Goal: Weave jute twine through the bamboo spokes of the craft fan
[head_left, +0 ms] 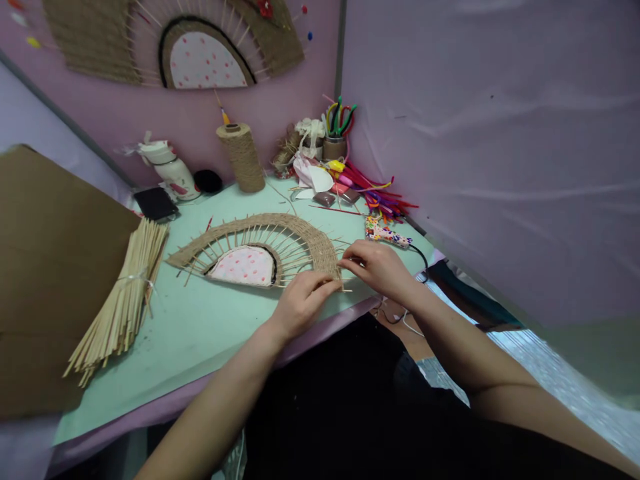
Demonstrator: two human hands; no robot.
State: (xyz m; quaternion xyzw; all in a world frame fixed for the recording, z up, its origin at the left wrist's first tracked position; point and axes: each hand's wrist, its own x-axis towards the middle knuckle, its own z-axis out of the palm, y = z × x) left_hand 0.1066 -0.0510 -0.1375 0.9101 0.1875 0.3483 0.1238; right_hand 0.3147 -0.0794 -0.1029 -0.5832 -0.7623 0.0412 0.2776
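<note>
A half-round fan-like piece [323, 247] lies on the table, with thin sticks spreading from a white, pink-dotted centre [244, 265] to a band of woven twine. My left hand [306, 300] is closed on the near right end of this woven piece, thumb and fingers at its lower edge. At the outer right edge of the band, my right hand [373, 263] is closed in a pinch. Thin strands show close to its fingertips, but what exactly lies between them is too small to make out.
On the left are a tied bundle of sticks [120, 293] and a large brown board [55, 267]. A twine spool [243, 160], a white bottle [173, 172], scissors [340, 120] in a pot and colourful pipe cleaners [383, 193] stand or lie behind. A patterned glue gun [387, 233] sits at right.
</note>
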